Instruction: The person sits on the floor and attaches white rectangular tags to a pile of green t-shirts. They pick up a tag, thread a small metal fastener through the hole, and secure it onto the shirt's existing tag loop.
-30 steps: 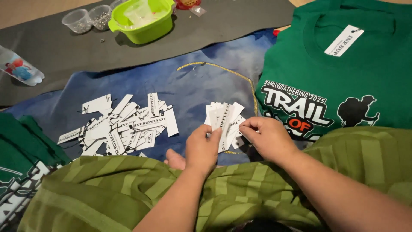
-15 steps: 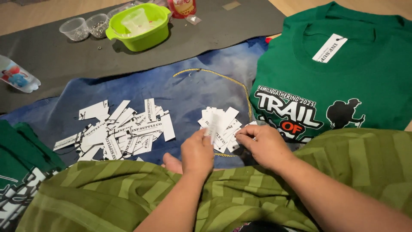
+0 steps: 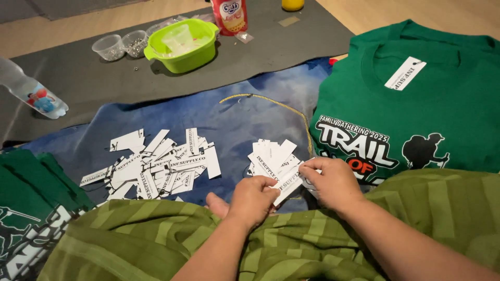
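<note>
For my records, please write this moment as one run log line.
left hand: holds white paper tags | right hand: pinches one tag from bunch | loose tag pile: on blue cloth | green shirt: flat, right

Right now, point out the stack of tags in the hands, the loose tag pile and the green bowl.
stack of tags point(image 3: 272, 158), head view, middle of the top white tag.
loose tag pile point(image 3: 156, 166), head view, centre of the heap.
green bowl point(image 3: 200, 54), head view, outer wall.

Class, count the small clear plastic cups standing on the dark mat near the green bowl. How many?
2: one clear cup farthest left, the second clear cup between it and the green bowl. Others may be hidden.
</note>
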